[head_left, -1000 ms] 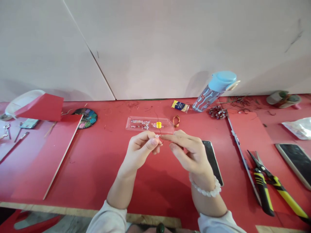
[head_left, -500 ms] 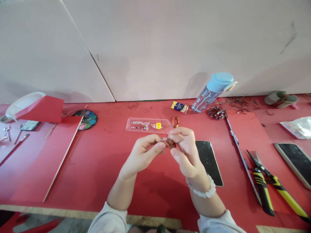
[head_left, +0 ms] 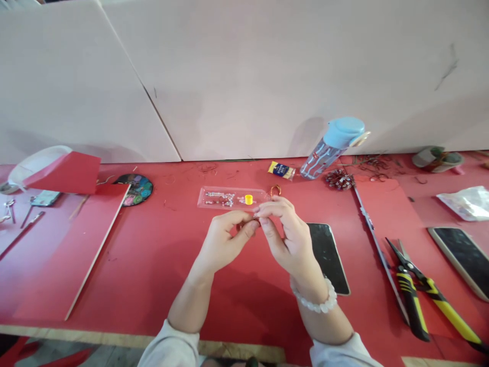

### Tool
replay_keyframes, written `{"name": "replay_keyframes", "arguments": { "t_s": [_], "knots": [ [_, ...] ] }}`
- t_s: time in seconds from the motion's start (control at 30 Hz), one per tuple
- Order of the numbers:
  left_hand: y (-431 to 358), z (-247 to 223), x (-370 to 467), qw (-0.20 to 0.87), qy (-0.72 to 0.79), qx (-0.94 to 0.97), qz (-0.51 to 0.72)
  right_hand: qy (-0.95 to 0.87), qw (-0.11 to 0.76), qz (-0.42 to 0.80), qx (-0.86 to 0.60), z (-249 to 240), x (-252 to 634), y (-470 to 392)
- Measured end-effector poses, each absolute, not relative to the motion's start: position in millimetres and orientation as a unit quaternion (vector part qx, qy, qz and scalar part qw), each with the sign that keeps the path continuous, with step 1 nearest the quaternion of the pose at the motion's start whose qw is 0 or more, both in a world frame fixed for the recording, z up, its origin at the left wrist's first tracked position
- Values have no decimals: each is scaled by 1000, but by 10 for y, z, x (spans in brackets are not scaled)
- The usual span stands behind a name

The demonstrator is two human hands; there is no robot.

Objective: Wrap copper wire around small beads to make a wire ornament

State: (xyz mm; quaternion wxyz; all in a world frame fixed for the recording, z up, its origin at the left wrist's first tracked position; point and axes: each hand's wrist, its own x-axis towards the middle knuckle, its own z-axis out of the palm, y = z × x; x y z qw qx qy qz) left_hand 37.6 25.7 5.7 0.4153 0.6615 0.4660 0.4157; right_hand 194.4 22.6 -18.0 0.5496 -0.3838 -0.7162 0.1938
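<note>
Over the red table, my left hand (head_left: 225,239) and my right hand (head_left: 286,232) meet fingertip to fingertip. Both pinch a small piece of beaded wire (head_left: 256,217), mostly hidden by the fingers. A white bead bracelet (head_left: 319,302) circles my right wrist. Just beyond the hands lies a clear plastic tray (head_left: 202,196) with rows of small beads (head_left: 219,199) and a little yellow cap (head_left: 249,199). A coiled copper-coloured ring of wire (head_left: 275,190) rests at the tray's right end.
A dark phone (head_left: 328,257) lies by my right forearm. Farther right are yellow-black shears (head_left: 410,275), a second phone (head_left: 460,257) and a red board (head_left: 385,219). A blue-lidded bottle (head_left: 332,148) stands behind. At left are another board (head_left: 91,244) and a dark round palette (head_left: 139,189).
My right hand's fingers have closed in towards the left fingertips and now cover most of the beaded wire. The pink bead and upright wire end seen earlier are hidden.
</note>
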Motion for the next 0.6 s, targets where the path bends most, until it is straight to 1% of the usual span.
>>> {"name": "replay_keyframes", "arguments": {
  "t_s": [0.2,0.4,0.5,0.6],
  "knots": [
    [260,24,407,368,446,677,456,-723,554,176,-373,-193,1895,227],
    [295,-67,414,216,438,715,499,-748,535,83,-383,-125,1871,203],
    [294,-73,413,208,428,718,508,-766,527,99,-353,-49,1878,115],
    [284,-56,397,211,454,694,518,-786,516,147,-305,44,1903,-20]
  ]
}}
